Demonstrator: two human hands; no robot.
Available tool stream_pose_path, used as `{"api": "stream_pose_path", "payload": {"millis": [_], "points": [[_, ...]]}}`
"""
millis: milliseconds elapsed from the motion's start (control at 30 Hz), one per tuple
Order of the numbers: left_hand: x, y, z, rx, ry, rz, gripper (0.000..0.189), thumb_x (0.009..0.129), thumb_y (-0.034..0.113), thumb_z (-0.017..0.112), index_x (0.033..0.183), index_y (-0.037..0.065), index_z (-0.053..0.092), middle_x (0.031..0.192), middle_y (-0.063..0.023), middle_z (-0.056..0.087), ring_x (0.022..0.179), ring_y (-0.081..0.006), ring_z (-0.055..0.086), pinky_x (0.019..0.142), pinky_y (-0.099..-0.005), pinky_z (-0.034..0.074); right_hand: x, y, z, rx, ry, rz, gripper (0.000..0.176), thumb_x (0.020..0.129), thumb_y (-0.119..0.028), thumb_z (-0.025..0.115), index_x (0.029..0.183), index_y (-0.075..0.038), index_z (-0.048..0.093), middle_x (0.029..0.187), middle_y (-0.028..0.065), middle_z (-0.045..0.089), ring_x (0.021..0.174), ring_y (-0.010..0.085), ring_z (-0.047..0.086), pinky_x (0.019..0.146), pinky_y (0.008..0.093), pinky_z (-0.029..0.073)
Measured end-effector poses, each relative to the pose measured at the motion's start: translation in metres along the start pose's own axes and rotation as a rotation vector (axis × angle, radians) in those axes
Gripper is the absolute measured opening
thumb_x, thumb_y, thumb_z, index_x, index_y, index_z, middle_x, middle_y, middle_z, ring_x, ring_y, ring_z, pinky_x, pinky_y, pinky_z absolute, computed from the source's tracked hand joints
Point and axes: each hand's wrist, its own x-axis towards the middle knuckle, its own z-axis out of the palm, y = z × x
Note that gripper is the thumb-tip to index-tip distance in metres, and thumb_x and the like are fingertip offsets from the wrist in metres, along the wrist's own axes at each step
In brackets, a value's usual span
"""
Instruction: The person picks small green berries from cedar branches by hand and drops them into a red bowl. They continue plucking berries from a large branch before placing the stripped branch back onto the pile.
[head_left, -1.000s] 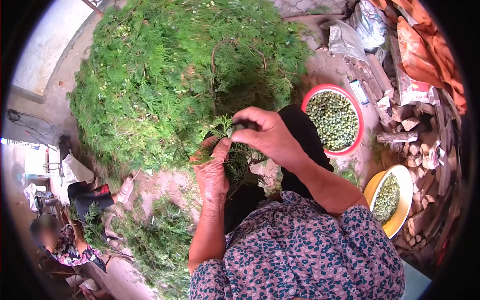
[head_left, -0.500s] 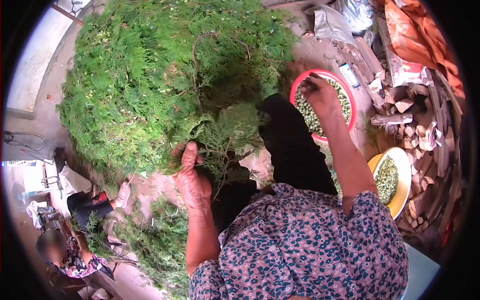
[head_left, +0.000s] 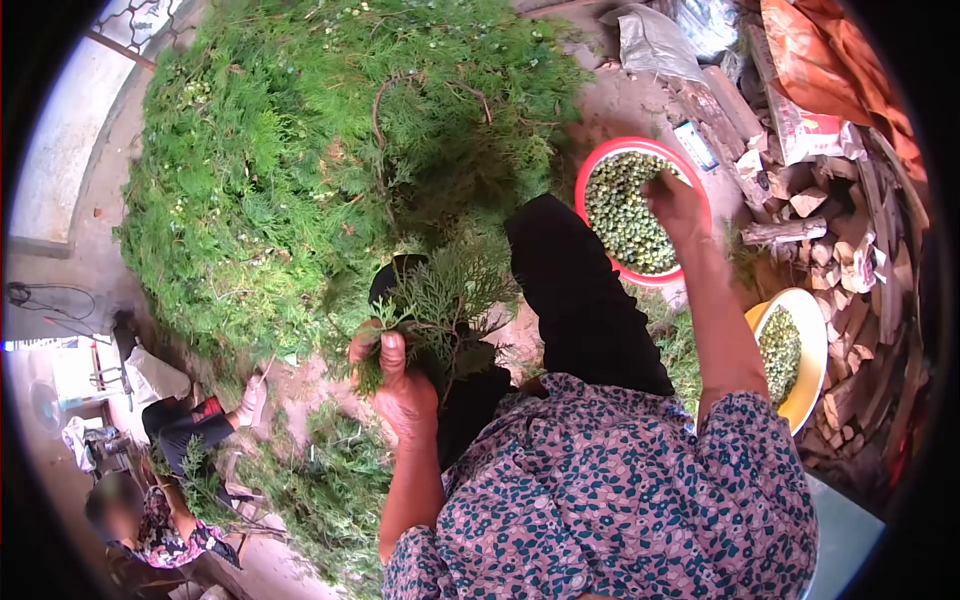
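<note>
My left hand is closed around a leafy conifer branch, thumb upward, with its flat green sprays fanning out over my dark trousers. Over the right side of a red-rimmed basin, my right hand has its fingers loosely bent and apart, slightly blurred, with nothing visible in them. Small round green cones fill much of that basin. A large heap of green conifer branches lies in front of me, reaching close to my left hand.
Right of me stands a yellow basin of green cones, beside stacked firewood. A phone-like flat object lies by the red basin. More cut branches cover the floor at left, near another seated person.
My right hand has shifted right and slightly down, from over the middle of the red basin to its right side. The left hand keeps the branch, turned a little upright.
</note>
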Motion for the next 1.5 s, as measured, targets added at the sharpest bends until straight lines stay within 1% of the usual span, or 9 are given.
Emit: {"api": "stream_pose_path", "payload": {"millis": [100,200,333,567,933,1000,1167,1333,1500], "points": [[-0.005,0.005,0.007,-0.168,-0.071,0.056,0.029,0.081,0.03,0.06,0.086,0.003,0.05,0.086,-0.0037,0.047,0.081,-0.0134,0.044,0.077,-0.0276,0.035,-0.111,-0.019,0.125,-0.636,-0.384,0.202,0.042,0.084,-0.04,0.051,0.08,0.001,0.059,0.067,0.0073,0.058,0.051,0.0124,0.055,0.042,0.0206,0.039],[-0.006,0.002,0.004,-0.128,-0.106,0.119,0.029,0.079,0.031,0.06,0.081,0.004,0.049,0.082,-0.0042,0.043,0.078,-0.0153,0.043,0.075,-0.0287,0.034,-0.16,0.018,0.165,-0.581,-0.732,0.241,0.051,0.084,-0.047,0.05,0.085,0.003,0.059,0.071,0.0052,0.058,0.064,0.0102,0.057,0.054,0.0219,0.046],[-0.008,0.007,0.009,-0.102,-0.146,0.249,0.029,0.075,0.029,0.061,0.077,0.002,0.051,0.087,-0.0092,0.047,0.083,-0.0195,0.044,0.078,-0.0338,0.035,-0.173,0.045,0.18,-0.426,-0.752,0.368,0.044,0.082,-0.04,0.057,0.083,0.003,0.062,0.076,0.0034,0.06,0.075,0.0065,0.051,0.066,0.0223,0.042],[0.0,0.018,0.019,-0.286,-0.31,-0.441,0.028,0.076,0.021,0.067,0.091,-0.001,0.058,0.087,-0.0037,0.058,0.079,-0.0104,0.05,0.074,-0.0247,0.041,-0.184,0.049,0.187,-0.387,-0.697,0.137,0.019,0.079,-0.012,0.064,0.091,0.002,0.063,0.08,0.001,0.062,0.073,0.0055,0.052,0.066,0.0216,0.043],[0.003,0.014,0.032,-0.239,-0.326,-0.313,0.014,0.077,0.007,0.065,0.089,-0.001,0.064,0.077,0.0007,0.059,0.072,-0.0069,0.05,0.067,-0.0204,0.039,-0.174,0.051,0.177,-0.532,-0.834,0.158,0.02,0.077,-0.012,0.066,0.093,0.001,0.063,0.079,0.0019,0.062,0.072,0.008,0.053,0.064,0.024,0.042],[0.003,0.009,0.03,-0.12,-0.321,-0.209,0.014,0.077,0.006,0.065,0.089,-0.001,0.064,0.076,0.0008,0.058,0.071,-0.0066,0.048,0.066,-0.0206,0.038,-0.167,0.04,0.178,-0.842,-0.593,-0.617,0.027,0.075,-0.015,0.068,0.096,0.0,0.061,0.082,0.0068,0.059,0.074,0.0157,0.055,0.065,0.0264,0.042],[0.0,-0.005,0.032,0.004,-0.419,0.016,0.012,0.076,0.003,0.065,0.087,-0.001,0.063,0.073,-0.0026,0.056,0.068,-0.0092,0.047,0.063,-0.0219,0.038,-0.176,0.03,0.195,-0.911,-0.768,-0.927,0.029,0.068,-0.012,0.068,0.095,-0.006,0.061,0.078,0.0108,0.053,0.071,0.0268,0.054,0.061,0.0327,0.043],[0.002,0.0,0.031,0.123,-0.602,0.142,0.014,0.075,-0.001,0.062,0.089,-0.004,0.061,0.075,-0.0009,0.051,0.068,-0.0098,0.044,0.063,-0.0219,0.036,-0.171,0.037,0.187,-0.903,-0.809,-0.629,0.015,0.075,-0.009,0.063,0.088,-0.001,0.062,0.071,0.0054,0.056,0.07,0.0154,0.054,0.067,0.0267,0.043],[0.003,0.008,0.034,-0.016,-0.449,-0.122,0.015,0.078,0.007,0.064,0.091,0.0,0.063,0.077,-0.0024,0.059,0.074,-0.0097,0.049,0.069,-0.0234,0.04,-0.148,0.024,0.161,-0.429,-0.443,-0.1,0.015,0.084,-0.011,0.054,0.095,-0.001,0.059,0.079,0.0014,0.059,0.071,0.0082,0.054,0.065,0.0213,0.043]]}}
